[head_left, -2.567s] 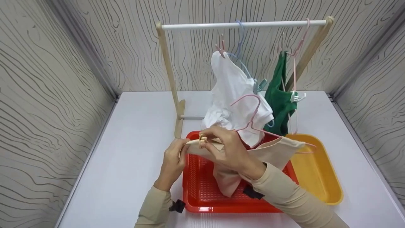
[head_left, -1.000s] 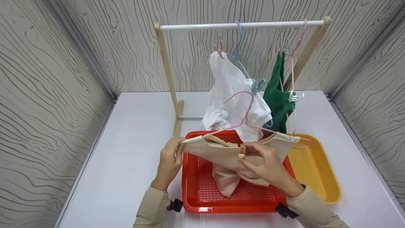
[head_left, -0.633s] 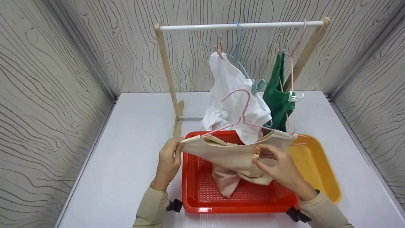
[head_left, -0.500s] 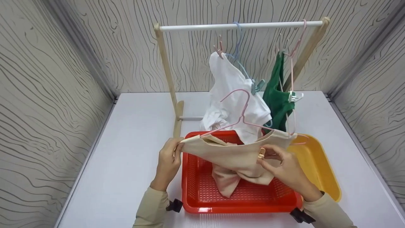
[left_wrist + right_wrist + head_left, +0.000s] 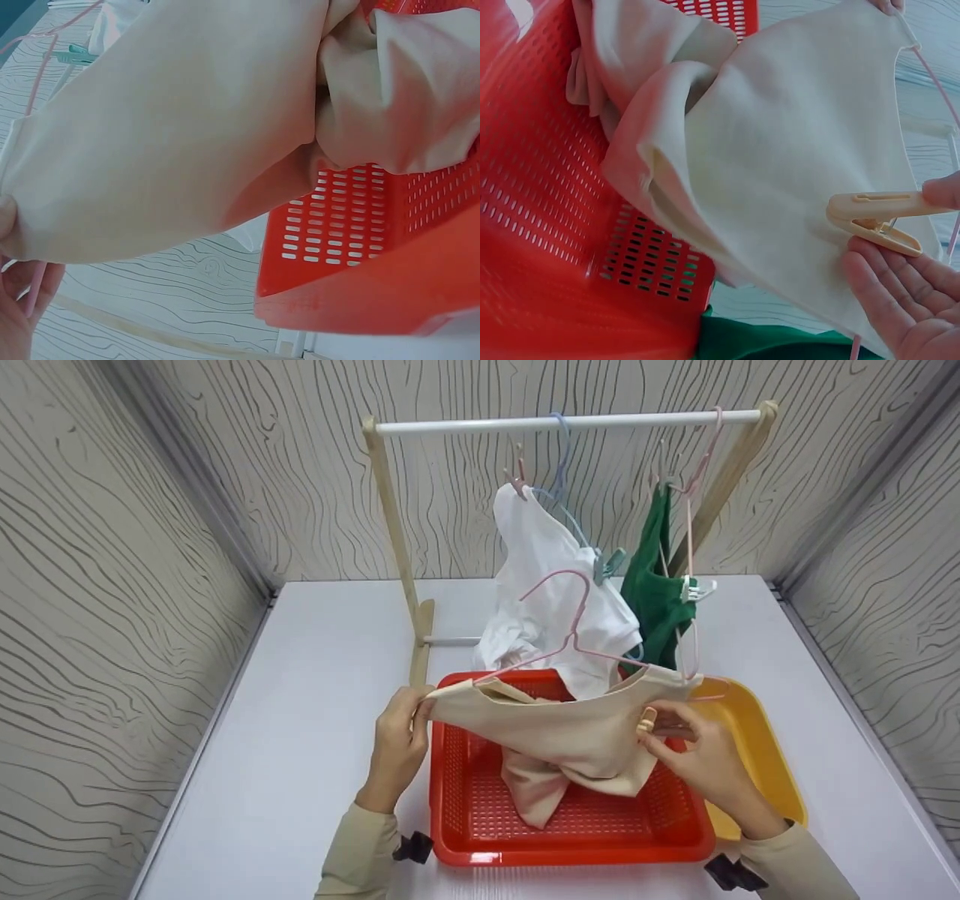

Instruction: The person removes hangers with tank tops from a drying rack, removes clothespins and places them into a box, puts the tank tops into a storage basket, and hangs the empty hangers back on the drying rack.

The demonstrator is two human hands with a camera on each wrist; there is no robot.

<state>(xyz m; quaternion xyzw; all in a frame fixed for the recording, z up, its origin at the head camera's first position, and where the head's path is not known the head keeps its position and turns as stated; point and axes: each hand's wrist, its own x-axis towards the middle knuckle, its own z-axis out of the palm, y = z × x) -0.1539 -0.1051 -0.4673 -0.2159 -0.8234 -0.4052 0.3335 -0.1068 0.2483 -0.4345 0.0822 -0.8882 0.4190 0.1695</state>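
Pinching one garment [image 5: 555,729] with left hand [image 5: 397,742], one clothespin [image 5: 646,719] with right hand [image 5: 705,754], one red basket [image 5: 577,853] below

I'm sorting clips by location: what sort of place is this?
Probably a booth-like laundry area, perhaps staged: patterned walls on three sides, a clothes rack and a red basket.

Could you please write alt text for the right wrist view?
The right hand pinches a tan clothespin in front of a cream garment whose far corner the left hand holds. A red perforated basket is at left, green cloth at the bottom.
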